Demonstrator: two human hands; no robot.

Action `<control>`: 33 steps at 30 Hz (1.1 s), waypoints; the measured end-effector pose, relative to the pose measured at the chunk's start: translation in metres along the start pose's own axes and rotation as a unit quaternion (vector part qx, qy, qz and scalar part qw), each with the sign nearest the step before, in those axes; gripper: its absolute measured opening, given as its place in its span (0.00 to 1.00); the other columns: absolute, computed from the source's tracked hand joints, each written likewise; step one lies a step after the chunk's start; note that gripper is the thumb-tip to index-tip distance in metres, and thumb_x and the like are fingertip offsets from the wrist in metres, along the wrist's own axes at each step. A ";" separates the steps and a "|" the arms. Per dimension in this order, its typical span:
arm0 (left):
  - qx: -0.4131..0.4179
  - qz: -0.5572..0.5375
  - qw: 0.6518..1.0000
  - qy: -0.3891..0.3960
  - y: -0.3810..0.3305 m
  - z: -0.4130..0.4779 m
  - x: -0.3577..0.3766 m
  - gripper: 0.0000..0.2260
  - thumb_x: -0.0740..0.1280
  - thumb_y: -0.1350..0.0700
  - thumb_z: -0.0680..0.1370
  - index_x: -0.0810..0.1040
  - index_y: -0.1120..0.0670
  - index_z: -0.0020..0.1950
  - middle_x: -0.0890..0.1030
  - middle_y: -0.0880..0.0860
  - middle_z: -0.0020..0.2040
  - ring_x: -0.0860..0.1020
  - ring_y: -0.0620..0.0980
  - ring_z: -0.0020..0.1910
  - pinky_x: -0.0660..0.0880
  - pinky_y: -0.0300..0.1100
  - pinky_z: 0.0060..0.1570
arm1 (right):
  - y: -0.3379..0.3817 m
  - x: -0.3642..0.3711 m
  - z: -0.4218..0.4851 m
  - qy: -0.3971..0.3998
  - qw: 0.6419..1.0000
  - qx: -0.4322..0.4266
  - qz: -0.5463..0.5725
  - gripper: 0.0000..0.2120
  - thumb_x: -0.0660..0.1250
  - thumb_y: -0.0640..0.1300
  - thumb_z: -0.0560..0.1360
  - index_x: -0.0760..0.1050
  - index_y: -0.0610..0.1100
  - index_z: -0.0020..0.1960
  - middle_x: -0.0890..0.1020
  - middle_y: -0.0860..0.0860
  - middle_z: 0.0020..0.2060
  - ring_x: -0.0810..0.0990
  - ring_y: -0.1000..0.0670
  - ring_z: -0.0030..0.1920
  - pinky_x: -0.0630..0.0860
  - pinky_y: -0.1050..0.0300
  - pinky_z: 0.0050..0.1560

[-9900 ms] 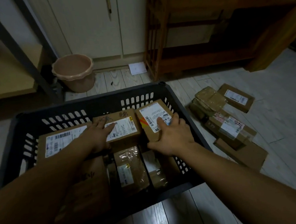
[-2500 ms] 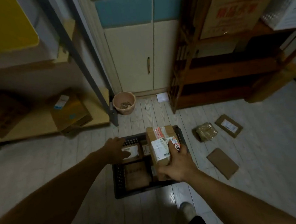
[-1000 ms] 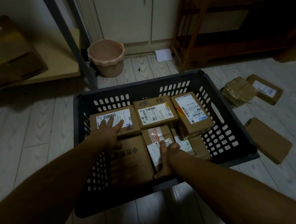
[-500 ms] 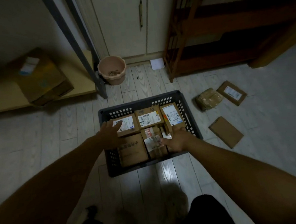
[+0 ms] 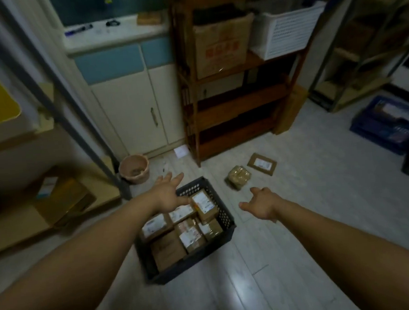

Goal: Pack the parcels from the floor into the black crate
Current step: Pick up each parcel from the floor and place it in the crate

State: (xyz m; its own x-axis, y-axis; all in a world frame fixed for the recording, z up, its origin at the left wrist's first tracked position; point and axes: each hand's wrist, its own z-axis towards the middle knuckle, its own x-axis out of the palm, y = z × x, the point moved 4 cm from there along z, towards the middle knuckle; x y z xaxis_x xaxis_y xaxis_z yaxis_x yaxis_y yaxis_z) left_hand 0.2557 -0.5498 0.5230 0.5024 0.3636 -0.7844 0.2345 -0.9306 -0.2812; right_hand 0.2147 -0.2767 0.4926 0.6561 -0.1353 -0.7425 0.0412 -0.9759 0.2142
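Dim room, pale plank floor (image 5: 321, 183). The black crate (image 5: 223, 217) sat on it, full of parcels (image 5: 203, 204). My left hand (image 5: 167, 193) hovered over its far corner, fingers spread, holding nothing. My right hand (image 5: 260, 204) hung empty and loosely open just right of the crate, near a taped parcel (image 5: 239, 176) and a flat labelled one (image 5: 262, 164).
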 end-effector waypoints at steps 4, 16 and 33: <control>0.025 0.011 0.999 -0.030 -0.085 0.006 -0.012 0.38 0.63 0.39 0.76 0.43 0.45 0.77 0.43 0.56 0.78 0.43 0.59 0.76 0.48 0.53 0.73 | -0.073 -0.057 -0.017 -0.040 0.999 0.003 0.036 0.42 0.60 0.67 0.73 0.49 0.47 0.78 0.55 0.41 0.76 0.62 0.39 0.72 0.64 0.48 0.69; 0.048 -0.034 0.998 -0.022 -0.254 0.059 0.013 0.38 0.63 0.40 0.76 0.44 0.46 0.77 0.43 0.56 0.78 0.43 0.58 0.76 0.48 0.55 0.74 | -0.238 -0.170 -0.029 -0.119 0.990 0.015 0.075 0.36 0.63 0.61 0.75 0.55 0.47 0.76 0.61 0.42 0.72 0.67 0.40 0.67 0.67 0.48 0.65; -0.007 -0.157 0.987 0.010 -0.290 0.298 -0.026 0.37 0.67 0.44 0.75 0.50 0.51 0.77 0.50 0.56 0.78 0.52 0.58 0.76 0.54 0.53 0.72 | -0.312 -0.270 0.152 -0.036 0.992 0.083 0.092 0.39 0.61 0.62 0.76 0.48 0.46 0.78 0.53 0.41 0.76 0.60 0.39 0.73 0.61 0.47 0.71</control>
State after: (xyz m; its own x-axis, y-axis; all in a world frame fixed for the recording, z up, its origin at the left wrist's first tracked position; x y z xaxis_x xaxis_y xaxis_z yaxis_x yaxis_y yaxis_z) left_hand -0.0735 -0.3021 0.4597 0.4196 0.6356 -0.6480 0.3924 -0.7708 -0.5019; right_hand -0.0900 0.0383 0.5296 0.5856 -0.3189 -0.7453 -0.2023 -0.9478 0.2466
